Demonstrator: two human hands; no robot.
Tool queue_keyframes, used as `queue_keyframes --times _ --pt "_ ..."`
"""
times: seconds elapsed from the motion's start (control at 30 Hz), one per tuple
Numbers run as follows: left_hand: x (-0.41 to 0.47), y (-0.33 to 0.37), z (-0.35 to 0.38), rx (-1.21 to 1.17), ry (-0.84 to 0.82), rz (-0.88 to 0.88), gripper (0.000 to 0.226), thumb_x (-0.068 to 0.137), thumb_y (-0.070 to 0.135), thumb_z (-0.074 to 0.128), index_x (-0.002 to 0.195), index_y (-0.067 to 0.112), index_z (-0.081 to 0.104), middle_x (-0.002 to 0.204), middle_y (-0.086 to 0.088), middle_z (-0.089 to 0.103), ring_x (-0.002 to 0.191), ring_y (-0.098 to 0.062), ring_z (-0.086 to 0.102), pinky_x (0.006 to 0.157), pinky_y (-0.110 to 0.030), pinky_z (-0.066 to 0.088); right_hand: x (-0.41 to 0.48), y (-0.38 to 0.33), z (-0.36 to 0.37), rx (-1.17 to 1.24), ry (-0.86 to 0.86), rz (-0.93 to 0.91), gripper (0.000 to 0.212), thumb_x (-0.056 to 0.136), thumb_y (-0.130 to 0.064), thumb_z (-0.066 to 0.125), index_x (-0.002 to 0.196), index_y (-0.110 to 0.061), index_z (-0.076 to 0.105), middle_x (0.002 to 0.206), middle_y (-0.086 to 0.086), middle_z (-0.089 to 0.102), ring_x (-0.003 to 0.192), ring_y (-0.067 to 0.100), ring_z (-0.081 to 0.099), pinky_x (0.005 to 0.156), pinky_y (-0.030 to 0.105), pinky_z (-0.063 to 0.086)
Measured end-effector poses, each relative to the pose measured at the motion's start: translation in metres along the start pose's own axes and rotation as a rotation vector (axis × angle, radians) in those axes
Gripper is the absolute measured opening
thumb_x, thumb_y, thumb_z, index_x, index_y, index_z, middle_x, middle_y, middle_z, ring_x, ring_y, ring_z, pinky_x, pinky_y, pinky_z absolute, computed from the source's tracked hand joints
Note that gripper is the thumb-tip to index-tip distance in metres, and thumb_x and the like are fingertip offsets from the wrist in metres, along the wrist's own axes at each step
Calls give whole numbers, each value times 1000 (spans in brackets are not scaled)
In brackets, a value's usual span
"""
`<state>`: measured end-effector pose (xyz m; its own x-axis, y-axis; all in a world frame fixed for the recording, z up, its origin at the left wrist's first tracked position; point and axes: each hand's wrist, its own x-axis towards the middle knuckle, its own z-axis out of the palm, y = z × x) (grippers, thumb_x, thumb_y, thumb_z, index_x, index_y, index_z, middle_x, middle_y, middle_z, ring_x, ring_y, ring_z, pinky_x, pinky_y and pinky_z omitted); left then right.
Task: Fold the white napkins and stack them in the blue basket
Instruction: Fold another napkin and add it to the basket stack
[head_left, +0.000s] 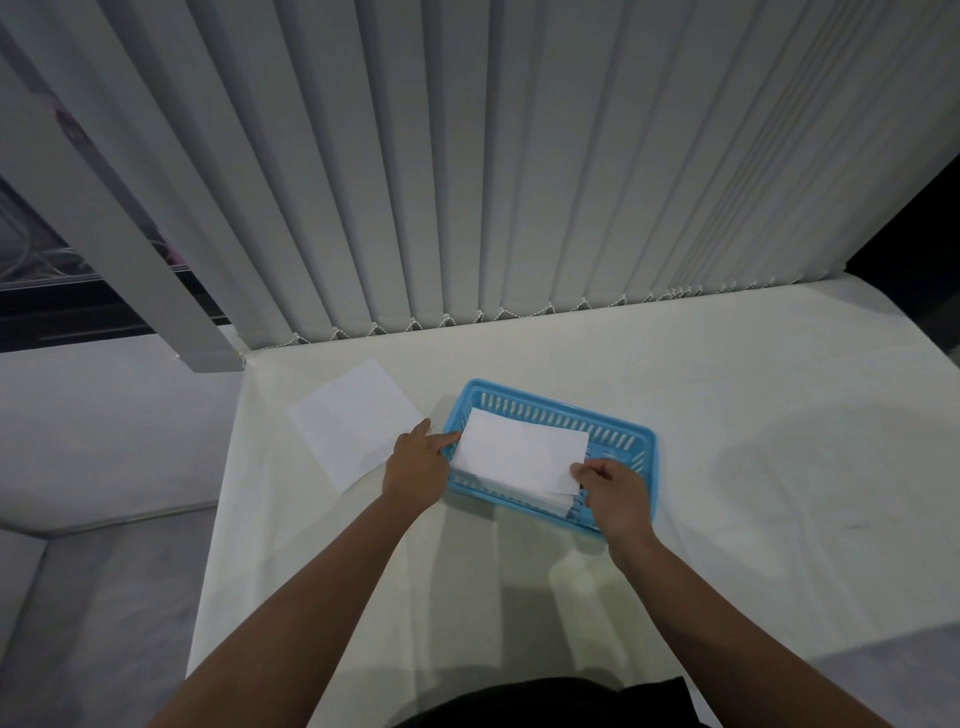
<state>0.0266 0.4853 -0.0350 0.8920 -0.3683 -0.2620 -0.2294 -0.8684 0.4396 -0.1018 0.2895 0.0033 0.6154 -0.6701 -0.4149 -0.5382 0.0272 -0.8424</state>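
Observation:
A blue slotted basket (631, 436) sits in the middle of the table. A folded white napkin (522, 449) lies on top of a stack of folded napkins (550, 500) inside it. My left hand (415, 465) grips the napkin's left edge. My right hand (615, 491) pinches its near right corner. A pile of unfolded white napkins (350, 428) lies flat on the table to the left of the basket, just beyond my left hand.
The table (753, 415) is covered in a cream cloth. Grey vertical blinds (519, 182) hang along its far edge. The table's left edge drops off beside the unfolded pile to a grey floor (104, 597).

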Motion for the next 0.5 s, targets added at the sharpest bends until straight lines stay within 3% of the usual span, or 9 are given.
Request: queue_keyframes --times 0.2,0.5 --pt "-1 0 0 -1 -6 8 46 99 11 32 139 29 46 156 -10 27 138 -30 32 111 -37 35 1 3 3 64 -10 36 16 88 -15 65 72 -17 65 76 -1 65 71 13 58 80 37 51" --pt "-1 1 -2 -10 -22 19 48 99 9 31 141 27 43 156 -11 25 137 -32 32 112 -39 36 -1 3 5 92 -2 37 10 90 -14 63 80 -15 64 77 -3 62 69 10 54 62 23 45"
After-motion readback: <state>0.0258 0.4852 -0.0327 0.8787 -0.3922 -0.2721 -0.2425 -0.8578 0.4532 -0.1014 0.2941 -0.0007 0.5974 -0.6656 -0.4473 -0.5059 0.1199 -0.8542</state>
